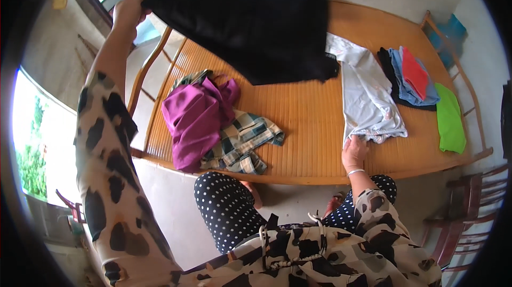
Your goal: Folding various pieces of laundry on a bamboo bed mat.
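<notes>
My left hand (130, 12) is raised at the upper left and pinches a corner of a black cloth garment (256, 23). That garment hangs spread in the air over the bamboo-slat bed (304, 127). At the bed's front edge, my right hand (355, 153) grips the gathered hem of a white garment with faint prints (360, 83), which lies lengthwise on the slats. To the left lie a crumpled purple garment (196, 115) and a plaid garment (240, 139), partly under it.
On the bed's right is a stack of folded clothes, with a red piece (414, 73) over blue denim (430, 91) and black cloth. Beside it lies a bright green cloth (450, 119). Curved wooden rails (150, 67) bound both ends. Dark red wooden chairs (466, 207) stand at lower right.
</notes>
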The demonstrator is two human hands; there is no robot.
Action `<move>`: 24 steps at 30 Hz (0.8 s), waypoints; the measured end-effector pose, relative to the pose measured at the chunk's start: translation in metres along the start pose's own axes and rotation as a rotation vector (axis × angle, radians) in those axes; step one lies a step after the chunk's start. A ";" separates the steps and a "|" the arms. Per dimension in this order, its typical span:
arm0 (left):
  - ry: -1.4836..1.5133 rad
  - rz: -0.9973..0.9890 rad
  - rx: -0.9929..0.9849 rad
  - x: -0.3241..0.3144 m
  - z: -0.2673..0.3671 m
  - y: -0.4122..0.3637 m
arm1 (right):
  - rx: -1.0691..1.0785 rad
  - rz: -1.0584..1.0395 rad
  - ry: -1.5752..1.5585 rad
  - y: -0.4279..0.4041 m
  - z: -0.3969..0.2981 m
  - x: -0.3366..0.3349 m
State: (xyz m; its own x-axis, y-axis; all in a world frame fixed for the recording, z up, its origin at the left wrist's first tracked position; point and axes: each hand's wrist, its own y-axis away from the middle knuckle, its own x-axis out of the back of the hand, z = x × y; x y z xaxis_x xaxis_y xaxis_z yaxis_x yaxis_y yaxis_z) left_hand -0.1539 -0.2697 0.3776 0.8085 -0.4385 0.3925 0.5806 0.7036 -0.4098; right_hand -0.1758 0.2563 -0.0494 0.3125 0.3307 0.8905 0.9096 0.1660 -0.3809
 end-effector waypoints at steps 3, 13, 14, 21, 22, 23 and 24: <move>0.409 0.087 -0.044 0.011 0.014 -0.011 | -0.004 -0.022 -0.006 0.004 -0.004 -0.006; -0.326 0.212 -0.808 0.029 0.048 0.018 | -0.061 -0.033 0.013 0.001 0.000 0.009; -0.554 0.259 -0.611 0.025 0.031 0.032 | -0.044 -0.011 0.017 0.000 -0.002 0.008; -0.669 -0.457 -0.592 -0.057 -0.147 0.212 | -0.014 0.040 0.013 -0.002 -0.009 -0.001; -0.751 -0.676 -0.380 -0.073 -0.139 0.247 | -0.004 0.043 0.017 -0.002 -0.005 -0.001; -0.823 -0.887 -0.257 -0.090 -0.146 0.270 | 0.003 0.042 0.030 -0.002 0.000 0.000; -0.846 -1.042 -0.220 -0.099 -0.160 0.286 | 0.001 0.016 0.011 -0.002 0.001 -0.002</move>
State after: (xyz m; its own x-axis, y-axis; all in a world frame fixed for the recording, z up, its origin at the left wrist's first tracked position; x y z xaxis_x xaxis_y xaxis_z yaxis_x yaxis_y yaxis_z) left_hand -0.0528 -0.1146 0.0894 -0.2711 -0.1767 0.9462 0.9480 0.1215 0.2943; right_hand -0.1785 0.2566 -0.0507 0.3301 0.3229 0.8870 0.9041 0.1620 -0.3954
